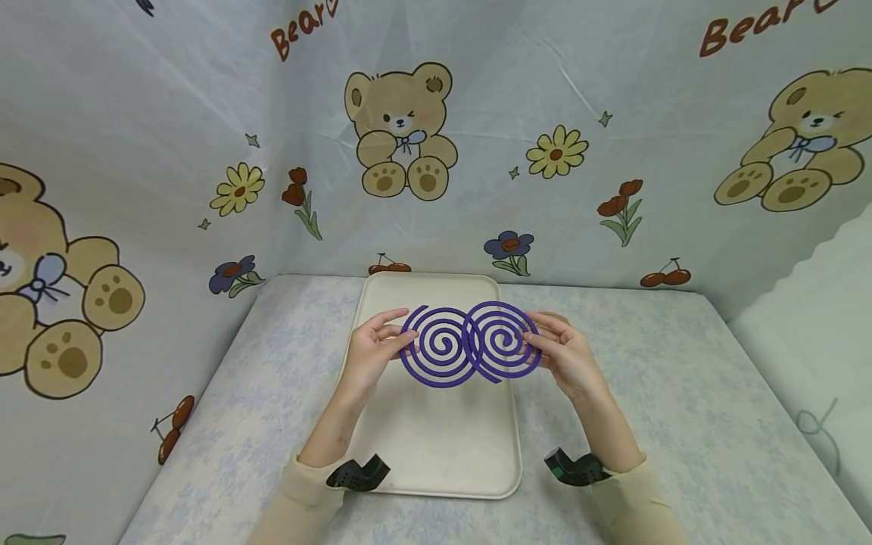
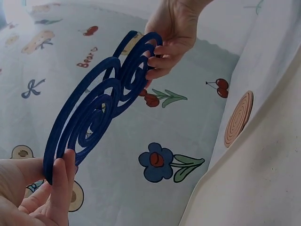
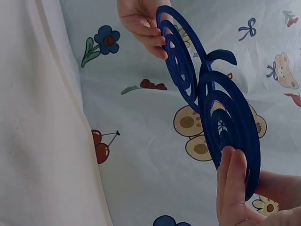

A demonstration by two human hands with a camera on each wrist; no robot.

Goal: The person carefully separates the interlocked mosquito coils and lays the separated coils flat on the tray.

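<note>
Two purple-blue mosquito coils are held up above the tray, side by side, their inner edges overlapping. Whether they are interlocked or joined I cannot tell. My left hand [image 1: 371, 348] pinches the outer edge of the left coil [image 1: 431, 372] between thumb and fingers. On the other side, my right hand [image 1: 568, 352] pinches the right coil [image 1: 502, 307] by its outer rim. Both wrist views show the coils nearly edge-on, the near left coil [image 2: 70, 108] in one and the near right coil [image 3: 240, 101] in the other.
Below the hands lies a cream rectangular tray [image 1: 443, 446] on a pale blue mottled table [image 1: 654, 363]. A brownish ridged spiral disc [image 2: 239, 119] shows near the tray rim in the left wrist view. A cloth with printed bears [image 1: 490, 83] stands behind the table.
</note>
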